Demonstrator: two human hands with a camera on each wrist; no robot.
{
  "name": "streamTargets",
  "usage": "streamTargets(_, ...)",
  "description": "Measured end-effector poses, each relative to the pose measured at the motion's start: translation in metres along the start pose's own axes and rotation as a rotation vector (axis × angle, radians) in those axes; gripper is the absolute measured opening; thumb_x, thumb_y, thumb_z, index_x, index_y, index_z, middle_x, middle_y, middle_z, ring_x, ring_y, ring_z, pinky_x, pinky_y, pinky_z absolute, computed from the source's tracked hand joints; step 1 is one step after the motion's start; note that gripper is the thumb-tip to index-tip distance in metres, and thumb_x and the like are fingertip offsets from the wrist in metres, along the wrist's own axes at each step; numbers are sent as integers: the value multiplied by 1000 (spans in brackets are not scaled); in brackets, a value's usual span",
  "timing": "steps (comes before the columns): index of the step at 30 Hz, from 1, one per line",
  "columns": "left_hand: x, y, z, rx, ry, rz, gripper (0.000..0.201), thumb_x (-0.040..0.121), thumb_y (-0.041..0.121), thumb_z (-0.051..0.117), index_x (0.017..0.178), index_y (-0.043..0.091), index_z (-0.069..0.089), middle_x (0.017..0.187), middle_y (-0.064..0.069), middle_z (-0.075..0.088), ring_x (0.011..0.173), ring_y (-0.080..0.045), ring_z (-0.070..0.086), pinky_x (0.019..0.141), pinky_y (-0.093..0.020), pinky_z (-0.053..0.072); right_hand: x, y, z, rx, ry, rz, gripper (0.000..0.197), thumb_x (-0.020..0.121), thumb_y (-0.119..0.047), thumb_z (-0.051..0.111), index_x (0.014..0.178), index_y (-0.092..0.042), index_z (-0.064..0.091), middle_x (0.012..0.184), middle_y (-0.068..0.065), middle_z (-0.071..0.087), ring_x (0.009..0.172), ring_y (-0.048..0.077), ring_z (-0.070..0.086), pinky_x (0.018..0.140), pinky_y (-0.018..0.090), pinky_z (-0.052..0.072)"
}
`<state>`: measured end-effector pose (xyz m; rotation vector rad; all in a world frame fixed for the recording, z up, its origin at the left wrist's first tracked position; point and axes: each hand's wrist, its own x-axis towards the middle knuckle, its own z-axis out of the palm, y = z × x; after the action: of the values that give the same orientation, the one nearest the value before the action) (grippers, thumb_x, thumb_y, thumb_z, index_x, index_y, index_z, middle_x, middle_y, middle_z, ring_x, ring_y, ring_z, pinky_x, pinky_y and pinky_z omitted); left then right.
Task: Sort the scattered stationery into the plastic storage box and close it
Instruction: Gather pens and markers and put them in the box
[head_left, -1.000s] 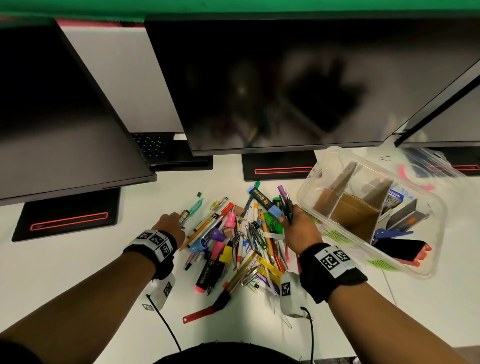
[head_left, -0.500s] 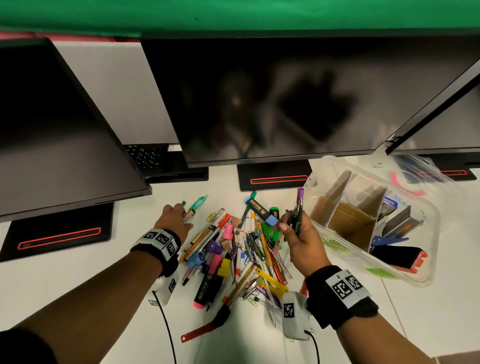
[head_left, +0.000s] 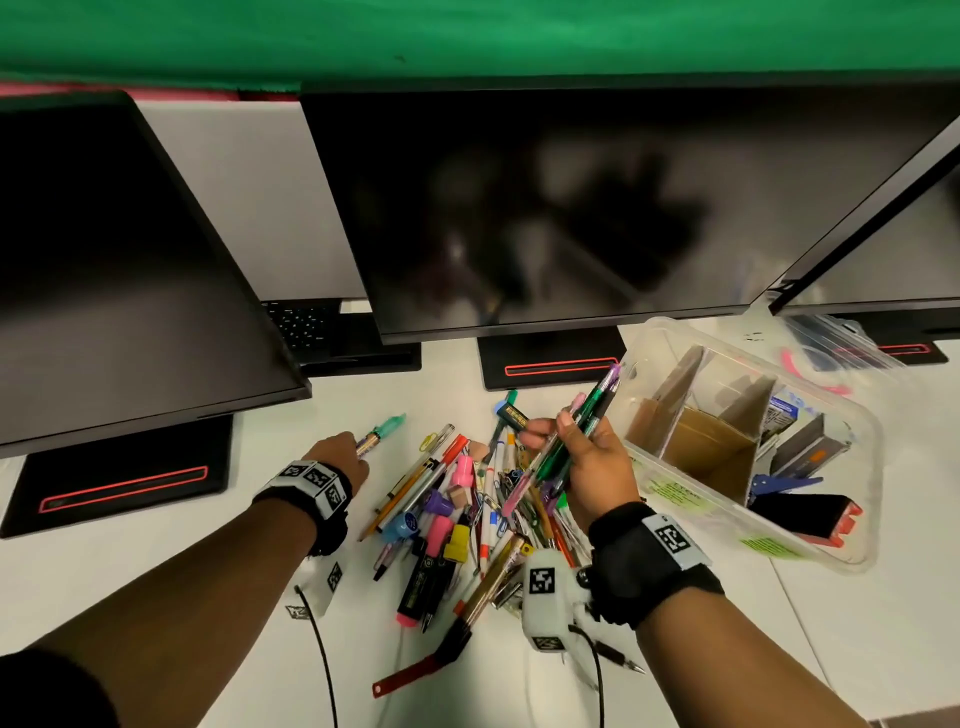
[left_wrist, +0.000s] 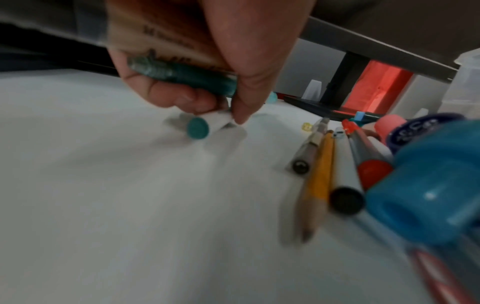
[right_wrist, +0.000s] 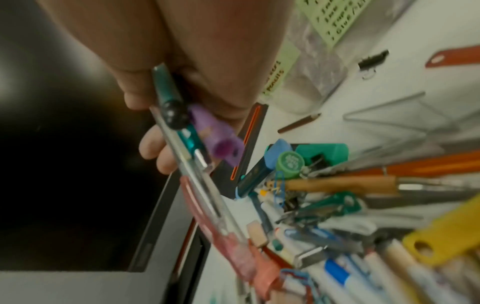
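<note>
Office workstation: white desk (head_left: 156, 566) beneath three dark monitors (head_left: 545, 208), keyboard (head_left: 306, 325) behind, stationery pile (head_left: 467, 499).

Box mouth (head_left: 748, 415) open (uncovered) — monitor (head_left: 545, 208) overhangs behind.

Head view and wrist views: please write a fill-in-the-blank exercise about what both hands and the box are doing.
1. The right hand holds a bundle of ____.
2. The left hand pinches a teal-capped marker lying on the white ____.
3. The clear plastic storage box has its lid ____.

Missing words: pens; desk; off
</note>
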<state>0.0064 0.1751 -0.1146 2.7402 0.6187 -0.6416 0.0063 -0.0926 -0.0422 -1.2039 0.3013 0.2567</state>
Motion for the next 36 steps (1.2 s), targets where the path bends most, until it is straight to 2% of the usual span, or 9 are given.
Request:
streamTargets(4,-7,-5,4,7,-16,44,28,92,24,48,113,7,54,113,-15,63,103,-33,60,81,-32,46,-1,-2,12,290,-43,114,8,100,-12,38,102,-13,46,92,13,73,89,23,71,78,40,59)
streamTargets(8,-16,-7,-1,-5,-5,73,28,93,24,46,114,8,53,114,-14,63,104,-31,59,81,-32,46,-2,-3,16,331,-59,180,12,100,-11,39,90,-13,46,101,20,67,92,28,68,58,37,59)
streamTargets(12,-24,-3,-5,-50,-35,102,29,93,25,49,117,8,49,114,-13,62,102,-31,59,81,-32,45,-4,-3,16,-245,104,98,4,96,-10,48,94,-13,49,70,7,57,57,19,56,49,27,50)
streamTargets(17,-29,9,0,-109,-74,182,29,90,15,51,117,4,46,106,-16,59,89,-30,55,74,-30,41,4,15,2,-924,185,77,17,91,-13,56,103,-2,60,82,8,60,74,23,54,67,24,39)
streamTargets(21,-26,19,12,-108,-87,235,27,92,20,51,114,5,50,116,-15,57,102,-32,57,80,-32,43,2,20,-4,-341,165,385,22,95,-8,46,109,4,59,68,14,59,48,21,58,47,27,48)
streamTargets(24,-25,24,16,-103,-67,240,30,92,25,55,115,7,51,120,-14,55,106,-31,56,83,-31,42,-3,12,0,73,52,492,34,100,-10,35,130,2,48,103,34,63,95,38,68,74,36,58)
streamTargets(28,-23,23,18,-74,-76,205,40,85,28,64,118,11,50,121,-13,54,107,-30,56,88,-34,45,2,11,5,217,36,490,25,101,-13,32,95,-8,57,78,14,75,70,22,75,63,42,59)
streamTargets(32,-22,20,19,-51,-102,201,40,84,29,65,116,10,50,117,-13,60,105,-30,59,83,-32,45,2,11,6,336,-87,430,59,100,-16,32,58,-12,73,87,15,75,76,22,75,67,44,59)
streamTargets(36,-25,20,18,-15,-118,193,34,84,26,63,113,11,53,114,-11,64,104,-28,61,77,-27,44,-2,7,8,421,-137,372,53,98,-17,35,61,-9,73,102,17,72,84,23,74,69,45,60)
